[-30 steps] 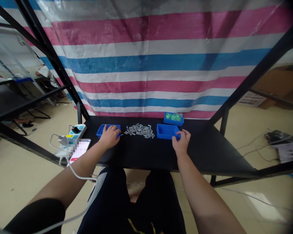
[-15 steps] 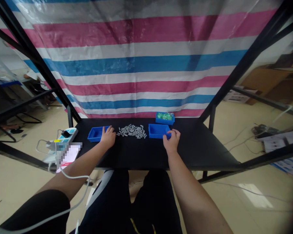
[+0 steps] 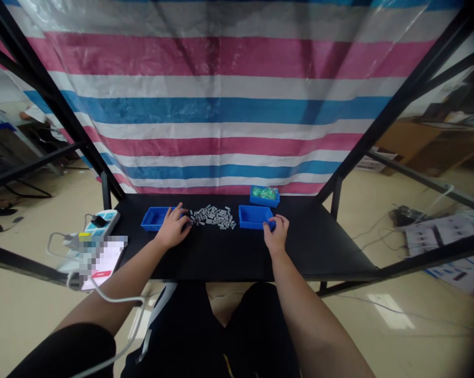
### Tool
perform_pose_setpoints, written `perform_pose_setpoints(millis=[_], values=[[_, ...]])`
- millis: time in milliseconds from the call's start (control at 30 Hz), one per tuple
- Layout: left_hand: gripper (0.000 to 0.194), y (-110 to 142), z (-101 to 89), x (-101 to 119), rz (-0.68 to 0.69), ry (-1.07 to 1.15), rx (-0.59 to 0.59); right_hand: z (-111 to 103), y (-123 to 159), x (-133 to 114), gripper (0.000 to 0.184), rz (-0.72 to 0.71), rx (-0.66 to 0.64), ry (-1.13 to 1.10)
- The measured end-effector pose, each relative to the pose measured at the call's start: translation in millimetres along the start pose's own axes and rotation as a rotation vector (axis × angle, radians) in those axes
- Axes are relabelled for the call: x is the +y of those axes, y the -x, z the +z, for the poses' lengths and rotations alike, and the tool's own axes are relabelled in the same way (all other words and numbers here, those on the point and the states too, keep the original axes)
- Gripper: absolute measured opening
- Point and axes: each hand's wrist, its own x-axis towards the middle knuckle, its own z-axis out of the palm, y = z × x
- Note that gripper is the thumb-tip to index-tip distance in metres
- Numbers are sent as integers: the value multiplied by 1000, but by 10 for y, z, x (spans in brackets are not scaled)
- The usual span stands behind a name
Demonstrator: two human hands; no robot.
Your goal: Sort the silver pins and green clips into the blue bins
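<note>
My left hand (image 3: 172, 228) has its fingers spread, the tips at the left edge of a heap of small grey metal cylinders (image 3: 212, 216). Behind that hand, and partly hidden by it, is a blue plastic bin (image 3: 151, 227) with nothing visible inside. On the other side of the heap stands a second blue bin (image 3: 253, 224), its inside bare. My right hand (image 3: 276, 231) pinches the front right corner of this second bin between thumb and fingers.
A third blue bin (image 3: 264, 201) with green, shiny contents stands at the back of the black table (image 3: 221, 257). A power strip (image 3: 103, 223), a phone (image 3: 105, 262) and a white cable (image 3: 118, 300) lie at the left. Black frame posts and a striped sheet (image 3: 217, 110) enclose the table.
My left hand has shifted right from the left bin to the edge of the cylinder heap. The right hand stays on its bin's corner. The whole view has swung slightly.
</note>
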Motion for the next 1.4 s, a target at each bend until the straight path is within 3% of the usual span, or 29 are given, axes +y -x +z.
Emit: perform_pose_setpoints(millis=[67, 133, 200, 300, 433, 600, 733, 900, 1000, 1067, 1133, 1233, 1400], values=[[22, 6, -152, -53, -44, 29, 119, 10, -10, 58, 20, 10, 16, -33], [27, 9, -318, -187, -186, 36, 170, 27, -18, 133, 21, 30, 35, -63], [29, 3, -460, -398, -312, 20, 70, 44, -22, 207, 22, 57, 58, -88], [28, -32, -566, -771, -375, -19, -199, 61, -22, 278, 22, 93, 84, -123], [28, -114, -508, -1114, -294, 1, -511, 55, -14, 277, 21, 156, 101, -156], [28, -189, -380, -1191, -279, 28, -583, 36, -5, 239, 24, 260, 185, -142], [29, -186, -342, -1205, -265, 28, -625, 35, -23, 241, 25, 271, 146, -95], [30, -42, -350, -1175, -242, 55, -474, 43, -32, 209, 25, 261, 129, -35], [26, 166, -377, -947, -244, 69, -203, 43, -33, 178, 25, 264, 132, -33], [24, 344, -349, -711, -303, 68, -7, 41, -33, 175, 25, 264, 138, -32], [22, 517, -257, -474, -382, 47, 115, 41, -30, 189, 25, 267, 163, -27], [31, 697, -36, -264, -421, 43, 174, 43, -25, 225, 23, 273, 218, -18], [31, 732, 165, -312, -386, 78, 219, 45, -27, 241, 22, 293, 230, -66]])
